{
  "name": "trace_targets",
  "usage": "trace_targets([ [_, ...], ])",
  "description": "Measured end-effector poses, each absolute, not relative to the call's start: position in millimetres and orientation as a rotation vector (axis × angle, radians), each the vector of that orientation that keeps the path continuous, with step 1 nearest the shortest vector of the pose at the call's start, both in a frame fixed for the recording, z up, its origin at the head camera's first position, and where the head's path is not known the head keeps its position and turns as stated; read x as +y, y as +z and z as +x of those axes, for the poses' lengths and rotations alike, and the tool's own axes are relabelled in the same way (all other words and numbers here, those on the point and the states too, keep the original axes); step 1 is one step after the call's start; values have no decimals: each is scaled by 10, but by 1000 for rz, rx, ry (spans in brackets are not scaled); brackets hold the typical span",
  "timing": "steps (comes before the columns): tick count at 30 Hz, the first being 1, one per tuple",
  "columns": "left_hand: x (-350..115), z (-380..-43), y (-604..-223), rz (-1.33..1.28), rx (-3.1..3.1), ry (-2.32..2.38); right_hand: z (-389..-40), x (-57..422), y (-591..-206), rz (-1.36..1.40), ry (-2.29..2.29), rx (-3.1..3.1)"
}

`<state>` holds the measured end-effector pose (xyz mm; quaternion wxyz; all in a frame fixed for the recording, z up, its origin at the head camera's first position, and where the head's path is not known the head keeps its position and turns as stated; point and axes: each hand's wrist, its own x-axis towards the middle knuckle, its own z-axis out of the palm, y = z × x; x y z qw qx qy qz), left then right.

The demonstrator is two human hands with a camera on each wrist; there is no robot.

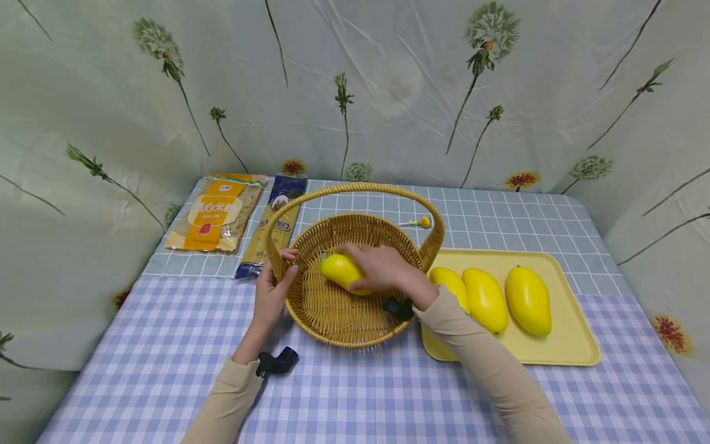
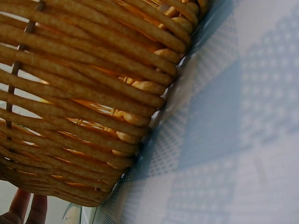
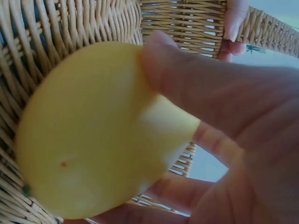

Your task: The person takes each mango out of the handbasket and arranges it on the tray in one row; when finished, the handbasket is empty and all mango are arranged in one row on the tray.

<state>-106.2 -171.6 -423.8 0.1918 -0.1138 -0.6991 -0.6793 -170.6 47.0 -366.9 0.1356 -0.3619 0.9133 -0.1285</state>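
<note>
A yellow mango (image 1: 339,271) is inside the round wicker basket (image 1: 355,342), over its woven floor. My right hand (image 1: 383,269) grips it from the right; in the right wrist view the thumb lies along one side of the mango (image 3: 88,130) and fingers curl around the other. My left hand (image 1: 272,296) holds the basket's left rim at the foot of the tall handle (image 1: 355,187), thumb inside and fingers outside. The left wrist view is mostly filled by the basket's outer weave (image 2: 79,93), with two fingertips at its lower left.
A yellow tray (image 1: 571,345) at right bears three mangoes (image 1: 529,301), one partly behind my right forearm. An orange food packet (image 1: 213,213) and a blue-and-gold packet (image 1: 272,231) lie at back left. Behind the basket is a small yellow flower-like item (image 1: 424,222).
</note>
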Motion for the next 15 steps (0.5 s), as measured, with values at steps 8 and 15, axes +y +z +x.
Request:
trace_targets([
  [8,-1718,-1061,-4231,-329,-1954,-1897,-1659,491,-3601,-1098,-249,2604],
  [15,-1716,-1054,-4224,-335,-1961,-1889,-1629,537,-3562,-1098,-254,2605],
])
